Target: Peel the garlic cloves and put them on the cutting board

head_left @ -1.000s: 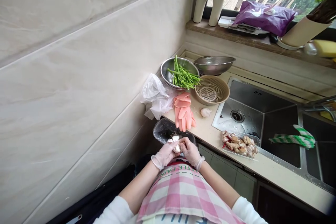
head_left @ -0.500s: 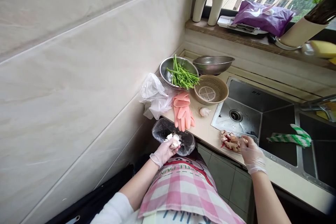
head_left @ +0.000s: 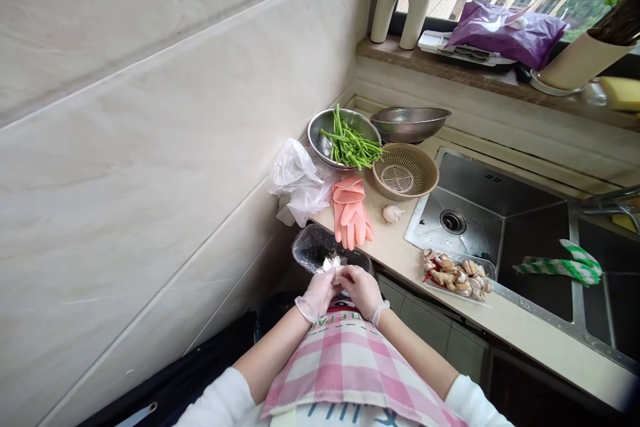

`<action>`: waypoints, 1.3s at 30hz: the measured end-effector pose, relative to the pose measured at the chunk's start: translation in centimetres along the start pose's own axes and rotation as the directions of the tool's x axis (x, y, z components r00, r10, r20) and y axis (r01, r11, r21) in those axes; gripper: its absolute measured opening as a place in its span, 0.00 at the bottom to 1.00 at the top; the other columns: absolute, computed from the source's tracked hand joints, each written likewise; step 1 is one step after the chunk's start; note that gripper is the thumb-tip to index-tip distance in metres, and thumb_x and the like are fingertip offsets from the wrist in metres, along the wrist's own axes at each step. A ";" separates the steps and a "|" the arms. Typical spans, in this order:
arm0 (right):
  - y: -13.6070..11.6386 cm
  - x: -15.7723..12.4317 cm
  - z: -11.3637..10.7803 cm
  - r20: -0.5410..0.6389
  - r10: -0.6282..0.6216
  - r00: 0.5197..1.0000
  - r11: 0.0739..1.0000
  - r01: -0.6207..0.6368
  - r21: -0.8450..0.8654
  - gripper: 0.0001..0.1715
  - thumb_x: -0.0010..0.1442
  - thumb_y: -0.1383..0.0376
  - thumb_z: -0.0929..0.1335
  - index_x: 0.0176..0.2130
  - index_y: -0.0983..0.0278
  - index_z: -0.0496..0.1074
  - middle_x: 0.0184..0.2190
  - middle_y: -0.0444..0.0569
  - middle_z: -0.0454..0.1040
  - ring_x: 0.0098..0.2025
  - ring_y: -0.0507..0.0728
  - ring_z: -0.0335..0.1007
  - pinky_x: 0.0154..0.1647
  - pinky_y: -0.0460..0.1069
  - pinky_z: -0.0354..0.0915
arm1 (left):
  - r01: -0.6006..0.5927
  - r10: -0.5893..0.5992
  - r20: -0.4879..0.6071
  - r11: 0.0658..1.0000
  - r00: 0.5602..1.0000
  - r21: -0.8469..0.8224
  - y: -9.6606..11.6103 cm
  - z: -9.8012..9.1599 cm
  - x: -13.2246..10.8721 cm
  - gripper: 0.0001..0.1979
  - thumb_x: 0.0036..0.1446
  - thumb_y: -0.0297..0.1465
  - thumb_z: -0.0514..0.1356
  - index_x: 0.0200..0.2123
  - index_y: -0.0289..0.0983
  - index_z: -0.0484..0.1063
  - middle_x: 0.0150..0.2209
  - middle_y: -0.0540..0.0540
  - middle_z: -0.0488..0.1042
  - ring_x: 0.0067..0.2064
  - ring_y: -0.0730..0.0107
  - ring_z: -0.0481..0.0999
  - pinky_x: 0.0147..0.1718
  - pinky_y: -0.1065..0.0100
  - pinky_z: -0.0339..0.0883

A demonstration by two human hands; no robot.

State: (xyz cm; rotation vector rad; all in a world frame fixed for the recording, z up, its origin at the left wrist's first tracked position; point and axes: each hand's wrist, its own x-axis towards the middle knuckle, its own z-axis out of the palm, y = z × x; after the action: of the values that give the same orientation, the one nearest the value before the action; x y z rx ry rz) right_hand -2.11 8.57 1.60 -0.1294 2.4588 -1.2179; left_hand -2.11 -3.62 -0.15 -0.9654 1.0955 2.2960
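Note:
My left hand point(head_left: 319, 295), in a clear disposable glove, is closed around a white garlic bulb point(head_left: 331, 263) whose papery skin shows at the fingertips. My right hand point(head_left: 361, 290), gloved the same way, meets it with fingers pinched at the bulb's right side. Both are above the lined trash bin point(head_left: 313, 245) in front of my apron. On the counter to the right, a clear plastic tray point(head_left: 490, 271) holds loose garlic cloves point(head_left: 473, 280), a ginger piece and some red chili. A whole garlic bulb point(head_left: 393, 213) lies behind, near the sink.
Pink rubber gloves point(head_left: 351, 217) hang over the counter edge behind the bin. A steel bowl of green stems point(head_left: 353, 147), a brown plastic basket point(head_left: 406, 173) and a metal strainer point(head_left: 407, 123) stand at the back. The sink point(head_left: 463, 197) with a green-striped cloth point(head_left: 563, 265) is at right.
My right hand has moved left from the tray of garlic cloves to meet my left hand at the garlic bulb. My left hand stays over the bin.

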 end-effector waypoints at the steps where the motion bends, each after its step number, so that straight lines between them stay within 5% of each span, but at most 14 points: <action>1: 0.0 0.2 0.0 -0.006 0.010 1.000 1.000 -0.010 -0.003 0.10 0.59 0.62 0.63 0.33 0.61 0.73 0.34 0.48 0.75 0.37 0.56 0.70 0.40 0.49 0.62 | 0.003 -0.003 -0.001 1.000 1.000 0.003 0.0 -0.1 0.0 0.09 0.48 0.29 0.67 0.31 0.35 0.69 0.26 0.48 0.72 0.28 0.71 0.72 0.31 0.68 0.68; 8: 0.6 0.9 0.9 -0.050 0.005 0.999 0.997 -0.009 -0.080 0.12 0.59 0.67 0.60 0.28 0.63 0.69 0.31 0.49 0.73 0.33 0.54 0.67 0.37 0.48 0.61 | -0.040 0.040 -0.002 0.999 0.999 -0.007 -0.4 -0.3 0.2 0.13 0.44 0.32 0.69 0.30 0.36 0.68 0.24 0.53 0.69 0.27 0.75 0.69 0.31 0.70 0.68; 13: 1.7 1.3 1.8 -0.206 0.144 0.968 0.969 -0.095 0.230 0.10 0.58 0.63 0.61 0.29 0.63 0.69 0.28 0.47 0.73 0.31 0.54 0.66 0.34 0.48 0.62 | -0.050 0.051 0.031 0.998 0.998 -0.032 -0.6 0.3 0.1 0.13 0.44 0.31 0.68 0.23 0.36 0.65 0.22 0.54 0.64 0.26 0.77 0.67 0.34 0.69 0.69; 17: 2.6 1.4 1.9 -0.207 0.178 0.962 0.938 -0.102 0.330 0.12 0.57 0.60 0.62 0.29 0.63 0.71 0.27 0.46 0.74 0.30 0.54 0.68 0.34 0.47 0.63 | -0.092 0.091 0.011 0.991 0.996 0.099 -0.3 0.5 0.0 0.13 0.46 0.35 0.68 0.25 0.35 0.68 0.24 0.50 0.69 0.29 0.74 0.70 0.35 0.68 0.69; 22: 2.2 1.3 0.7 -0.051 0.082 0.995 0.986 -0.073 0.148 0.12 0.59 0.61 0.64 0.36 0.61 0.75 0.32 0.47 0.78 0.34 0.55 0.72 0.38 0.47 0.63 | -0.155 0.187 -0.052 0.915 0.981 0.373 0.7 0.6 -0.1 0.18 0.45 0.44 0.67 0.23 0.34 0.70 0.20 0.50 0.68 0.23 0.75 0.65 0.26 0.70 0.62; 28: -0.1 1.8 0.2 0.120 0.092 0.989 0.933 -0.043 -0.356 0.14 0.62 0.65 0.62 0.37 0.63 0.76 0.35 0.53 0.79 0.36 0.57 0.74 0.34 0.47 0.60 | -0.194 0.272 -0.057 0.805 0.961 0.561 1.7 0.6 0.0 0.15 0.44 0.41 0.68 0.29 0.34 0.75 0.23 0.48 0.72 0.25 0.72 0.66 0.26 0.71 0.61; 32: -0.7 1.9 0.7 0.114 0.090 0.989 0.908 -0.035 -0.417 0.15 0.62 0.68 0.60 0.37 0.67 0.75 0.36 0.59 0.78 0.37 0.60 0.74 0.33 0.48 0.58 | -0.175 0.273 -0.056 0.747 0.960 0.641 1.6 0.1 0.6 0.12 0.45 0.38 0.67 0.29 0.35 0.75 0.24 0.48 0.73 0.25 0.71 0.68 0.24 0.71 0.60; 39: 0.2 1.9 0.7 0.128 0.063 0.990 0.929 -0.011 -0.369 0.15 0.64 0.64 0.59 0.37 0.60 0.74 0.34 0.48 0.79 0.34 0.54 0.72 0.31 0.45 0.55 | -0.151 0.272 -0.052 0.673 0.961 0.724 0.9 -0.6 1.5 0.10 0.50 0.37 0.63 0.24 0.37 0.71 0.21 0.52 0.70 0.20 0.74 0.64 0.20 0.72 0.59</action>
State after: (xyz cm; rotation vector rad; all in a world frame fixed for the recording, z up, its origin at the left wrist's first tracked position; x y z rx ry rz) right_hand -3.54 7.70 0.48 -0.2592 2.5260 -0.6927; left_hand -3.41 -4.54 -1.03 -0.7107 2.0564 1.6696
